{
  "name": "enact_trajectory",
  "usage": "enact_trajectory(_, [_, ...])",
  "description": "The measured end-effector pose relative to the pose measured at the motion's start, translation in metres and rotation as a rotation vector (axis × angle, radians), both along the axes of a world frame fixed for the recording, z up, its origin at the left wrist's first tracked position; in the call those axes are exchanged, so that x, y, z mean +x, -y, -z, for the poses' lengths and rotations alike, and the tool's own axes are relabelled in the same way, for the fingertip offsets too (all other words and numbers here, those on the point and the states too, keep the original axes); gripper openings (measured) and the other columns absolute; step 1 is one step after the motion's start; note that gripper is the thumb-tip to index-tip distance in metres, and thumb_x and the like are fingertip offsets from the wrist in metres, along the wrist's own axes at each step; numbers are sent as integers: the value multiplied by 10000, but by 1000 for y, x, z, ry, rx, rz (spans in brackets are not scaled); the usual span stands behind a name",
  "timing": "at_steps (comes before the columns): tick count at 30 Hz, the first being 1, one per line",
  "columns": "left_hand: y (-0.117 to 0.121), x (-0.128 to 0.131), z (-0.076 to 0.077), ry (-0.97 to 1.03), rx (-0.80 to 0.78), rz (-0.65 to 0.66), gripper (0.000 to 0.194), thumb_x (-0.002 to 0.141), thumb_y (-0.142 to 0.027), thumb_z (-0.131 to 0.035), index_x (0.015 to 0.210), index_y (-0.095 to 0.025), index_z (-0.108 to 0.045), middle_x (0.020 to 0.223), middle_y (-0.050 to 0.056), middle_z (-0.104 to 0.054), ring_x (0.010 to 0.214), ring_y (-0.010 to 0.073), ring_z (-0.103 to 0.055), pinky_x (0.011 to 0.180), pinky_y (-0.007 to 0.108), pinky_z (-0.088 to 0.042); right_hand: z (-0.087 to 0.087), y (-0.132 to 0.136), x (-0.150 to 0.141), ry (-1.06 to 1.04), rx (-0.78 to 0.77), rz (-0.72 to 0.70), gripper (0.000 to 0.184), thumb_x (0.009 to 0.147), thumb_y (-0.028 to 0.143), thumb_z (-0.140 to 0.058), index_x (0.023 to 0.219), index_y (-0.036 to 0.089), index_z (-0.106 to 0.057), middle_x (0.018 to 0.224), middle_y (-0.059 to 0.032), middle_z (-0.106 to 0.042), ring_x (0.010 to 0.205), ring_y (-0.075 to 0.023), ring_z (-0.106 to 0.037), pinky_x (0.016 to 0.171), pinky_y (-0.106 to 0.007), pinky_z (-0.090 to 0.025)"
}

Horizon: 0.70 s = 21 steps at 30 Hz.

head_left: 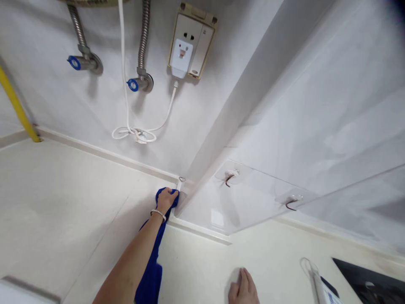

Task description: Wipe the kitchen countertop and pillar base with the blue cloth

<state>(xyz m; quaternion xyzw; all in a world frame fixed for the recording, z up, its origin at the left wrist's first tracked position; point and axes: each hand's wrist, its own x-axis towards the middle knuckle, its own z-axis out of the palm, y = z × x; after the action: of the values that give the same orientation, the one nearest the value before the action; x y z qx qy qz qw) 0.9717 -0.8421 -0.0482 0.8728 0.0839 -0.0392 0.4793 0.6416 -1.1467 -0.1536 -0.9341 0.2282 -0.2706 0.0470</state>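
Note:
My left hand reaches far out to the inner corner where the pale countertop meets the white wall. Its fingers are closed on a blue cloth, pressing one bunched end against the corner trim. The remainder of the cloth hangs down under my forearm. A thin bracelet sits on that wrist. My right hand lies flat on the countertop at the bottom edge with its fingers stretched out, holding nothing.
On the wall are a socket with a white plug, a coiled white cable, two blue-handled valves and a yellow pipe. Two hooks stick to the right wall. A black hob lies at bottom right.

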Motion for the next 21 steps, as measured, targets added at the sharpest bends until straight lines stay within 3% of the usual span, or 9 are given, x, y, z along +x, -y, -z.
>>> enact_trajectory(6, [8, 22, -2, -16, 14, -2, 367, 770, -523, -570, 877, -190, -680, 998, 109, -758, 951, 240, -675, 775, 293, -428, 3, 1, 0, 32, -14, 5, 522, 864, 384, -377, 1281, 134, -568, 1287, -204, -618, 1153, -346, -599, 878, -482, -514])
enact_trajectory(11, [11, 23, -8, 1, 0, -27, 360, 784, -507, -556, 909, -191, -675, 988, 115, -760, 980, 248, -675, 803, 302, -438, 3, 2, 4, 56, -7, -27, 494, 853, 360, -397, 1245, 131, -589, 1267, -198, -634, 1144, -334, -609, 879, -471, -519])
enact_trajectory(15, [2, 0, -12, 39, -33, -18, 309, 775, -461, -590, 879, -181, -671, 959, 102, -753, 979, 237, -673, 835, 295, -451, -2, -11, 11, 104, -21, 24, 493, 879, 325, -344, 1220, 80, -602, 1255, -220, -635, 1170, -335, -593, 921, -478, -498])
enact_trajectory(21, [-23, -59, -12, 99, -103, 13, 193, 768, -402, -621, 774, -210, -647, 893, 53, -749, 939, 208, -675, 849, 290, -473, -7, -16, 12, 108, -24, 6, 481, 881, 319, -350, 1203, 75, -611, 1244, -219, -633, 1158, -329, -593, 920, -462, -491])
